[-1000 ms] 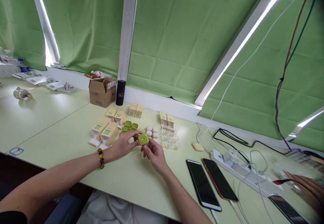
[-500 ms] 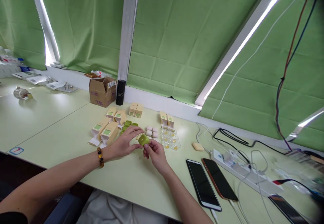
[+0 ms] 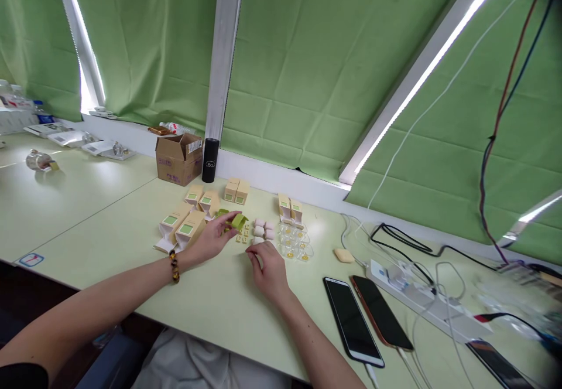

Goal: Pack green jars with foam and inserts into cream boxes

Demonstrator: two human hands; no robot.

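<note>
- Green curtains are hanging along the back, pale posts dividing them.
- Pale counter is carrying everything below.
- Carton is standing open-flapped at the back, just left of the black tumbler.
- Power strip is lying aslant on the right, cables trailing over it.
- Left hand is reaching in over the middle of the layout, bracelet circling the wrist. Its fingers are gripping a green piece.
- Right hand is hovering or resting (cannot tell which) just in front of the pale pieces, well apart from the green piece. Its fingers are bunching together; cannot tell whether anything is between them.
- Two phones, one white-edged, one brown-edged, are lying side by side, right of the right hand.
- Small boxes are standing in groups left of, behind and right of the smaller parts.
- Clear cups are clustering in front of the right-hand boxes.
- Green piece is sitting tilted at the left fingertips, more green ones showing partly behind that hand.
- Pale pieces are grouping between yellow bits and clear cups.
- Yellow bits are lying between the hands.
</note>
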